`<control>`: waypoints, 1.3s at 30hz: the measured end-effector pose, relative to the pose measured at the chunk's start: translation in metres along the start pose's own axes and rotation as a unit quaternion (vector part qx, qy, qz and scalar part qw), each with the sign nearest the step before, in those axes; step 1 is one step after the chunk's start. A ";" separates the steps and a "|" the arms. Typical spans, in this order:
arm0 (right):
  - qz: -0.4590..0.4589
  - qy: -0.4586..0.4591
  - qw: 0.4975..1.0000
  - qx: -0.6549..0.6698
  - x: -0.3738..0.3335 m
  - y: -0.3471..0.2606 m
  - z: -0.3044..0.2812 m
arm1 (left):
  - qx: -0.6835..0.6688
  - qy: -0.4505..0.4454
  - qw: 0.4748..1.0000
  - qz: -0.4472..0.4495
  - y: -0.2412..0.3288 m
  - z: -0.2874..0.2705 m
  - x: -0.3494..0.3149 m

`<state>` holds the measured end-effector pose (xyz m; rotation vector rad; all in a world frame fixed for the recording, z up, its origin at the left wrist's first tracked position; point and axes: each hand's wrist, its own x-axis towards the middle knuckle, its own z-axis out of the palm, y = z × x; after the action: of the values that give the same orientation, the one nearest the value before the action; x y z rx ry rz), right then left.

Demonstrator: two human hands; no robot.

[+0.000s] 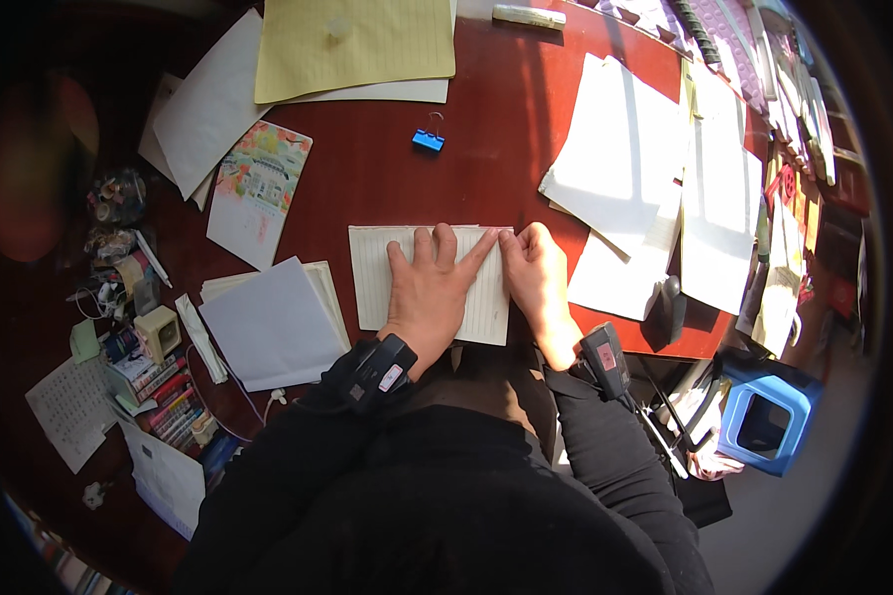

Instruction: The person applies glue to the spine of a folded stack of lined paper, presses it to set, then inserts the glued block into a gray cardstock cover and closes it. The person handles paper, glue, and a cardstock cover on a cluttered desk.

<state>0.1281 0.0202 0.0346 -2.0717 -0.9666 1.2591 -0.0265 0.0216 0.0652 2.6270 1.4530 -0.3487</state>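
Observation:
A stack of cream lined paper (486, 297) lies at the near edge of the dark red table in front of me. My left hand (429, 288) rests flat across it with fingers spread, its index finger reaching to the top right corner. There my right hand (536, 273) is closed, thumb and curled fingers pinching the corner of the paper. Beyond the paper lies a blue binder clip (429, 140), apart from both hands. Black devices are strapped round both my wrists.
White sheets (615, 149) overlap at the right, beside a dark computer mouse (671, 297). At the left are a paper pile (273, 327), a colourful printed card (258, 193) and small clutter. Yellow lined paper (357, 50) and a pale stick-like object (529, 17) lie farther back. A blue bin (804, 416) stands right.

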 end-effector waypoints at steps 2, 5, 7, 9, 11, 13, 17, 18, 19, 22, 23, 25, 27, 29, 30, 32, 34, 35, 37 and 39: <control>0.003 -0.009 1.000 -0.008 -0.001 -0.001 -0.003 | 0.005 0.004 1.000 0.004 -0.001 0.001 -0.001; -0.024 -0.014 0.999 -0.038 -0.004 -0.001 -0.007 | -0.030 0.011 1.000 0.002 -0.001 0.003 -0.001; -0.057 -0.006 0.996 -0.065 -0.006 0.000 -0.007 | -0.019 0.000 1.000 0.001 0.000 0.003 -0.002; -0.101 0.012 0.990 -0.093 -0.007 0.001 -0.008 | -0.008 -0.013 1.000 0.001 0.001 0.003 -0.002; -0.085 0.006 0.994 -0.070 -0.006 0.002 -0.009 | 0.007 -0.028 1.000 0.001 0.002 0.002 -0.002; -0.069 0.004 0.997 -0.045 -0.003 0.002 -0.010 | 0.015 -0.034 0.999 0.001 0.003 0.001 -0.002; -0.042 0.003 0.999 -0.013 0.003 0.002 -0.012 | 0.018 -0.038 0.999 0.004 0.003 -0.002 -0.001; -0.043 0.000 0.999 -0.008 0.003 0.003 -0.012 | 0.017 -0.039 0.999 0.003 0.003 -0.002 -0.001; -0.040 0.005 0.999 -0.008 0.003 0.004 -0.011 | 0.016 -0.039 0.999 0.002 0.003 -0.002 0.000; -0.052 0.018 0.998 0.002 0.001 0.005 -0.009 | 0.010 -0.036 0.999 -0.001 0.003 -0.003 0.001; -0.057 0.023 0.998 0.008 0.001 0.005 -0.008 | 0.007 -0.049 0.999 -0.002 0.003 -0.004 0.002; -0.049 0.030 0.998 0.006 0.000 0.005 -0.008 | -0.023 -0.043 0.999 0.001 0.001 -0.005 0.003; -0.024 0.024 0.999 -0.003 0.000 0.004 -0.009 | -0.102 -0.029 0.994 -0.013 -0.005 -0.009 -0.002; -0.014 0.017 1.000 0.009 0.000 0.002 -0.010 | -0.236 0.027 0.971 -0.041 -0.013 -0.012 -0.015; -0.018 0.014 1.000 0.021 0.000 0.002 -0.011 | -0.250 0.056 0.965 -0.050 -0.021 -0.012 -0.024; -0.033 0.020 0.998 0.042 -0.001 0.001 -0.010 | -0.306 0.116 0.935 -0.140 -0.034 -0.011 -0.044; -0.026 0.031 0.999 0.028 -0.003 0.002 -0.008 | -0.381 0.148 0.876 -0.255 -0.048 -0.002 -0.054; -0.036 0.034 0.998 0.028 -0.005 0.002 -0.008 | -0.452 0.137 0.834 -0.286 -0.055 0.003 -0.058; -0.039 0.036 0.998 0.041 -0.008 0.003 -0.005 | -0.592 0.128 0.727 -0.324 -0.064 0.013 -0.059; -0.061 0.055 0.996 0.028 -0.009 0.005 -0.005 | -0.657 0.120 0.659 -0.346 -0.065 0.020 -0.058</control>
<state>0.1314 0.0096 0.0382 -1.9858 -0.9818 1.0872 -0.1142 0.0046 0.0615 0.9146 1.6830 0.7765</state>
